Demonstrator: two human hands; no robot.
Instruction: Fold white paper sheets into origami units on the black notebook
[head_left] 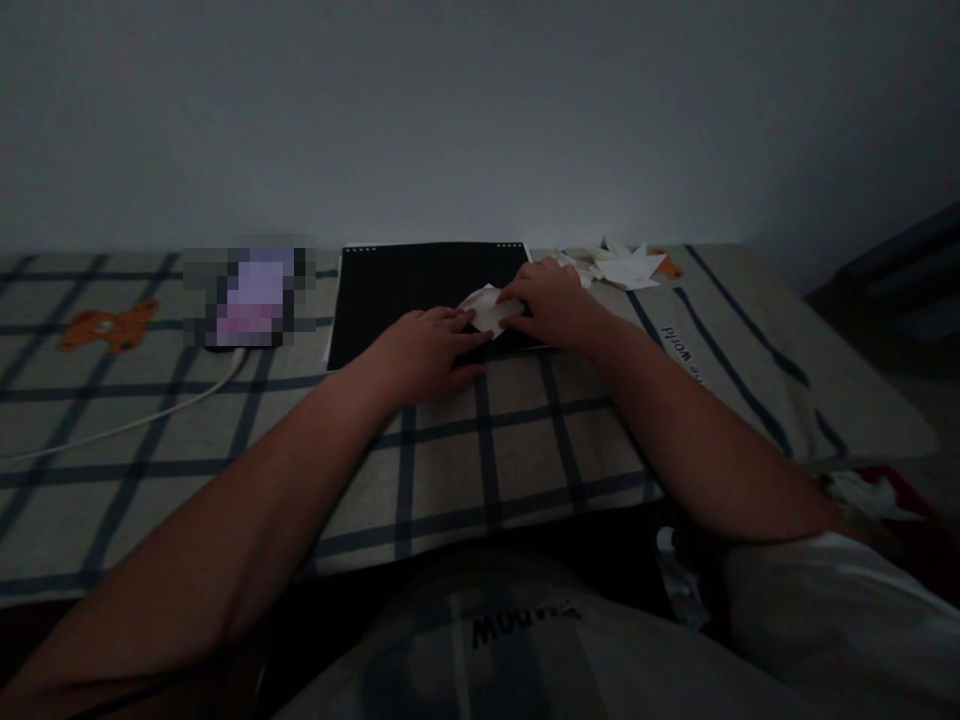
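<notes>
A small piece of folded white paper (484, 303) rests over a black board or pad cover (405, 285) with small punched holes along its top edge. From the left, my left hand (429, 355) lies flat with fingers apart, its fingertips touching the paper's left side. My right hand (553, 302) has the right side of the paper between thumb and fingers. Part of the paper is hidden under those fingers. Just behind the right hand lies a pile of folded white paper pieces (626, 268).
A phone (255, 298) with a blurred screen lies at the left, a white cable (176, 408) running from it. The checked tablecloth (446, 470) covers the table, which meets a plain wall (420, 120) at the back. Low at the right is a red item (911, 505) holding white pieces.
</notes>
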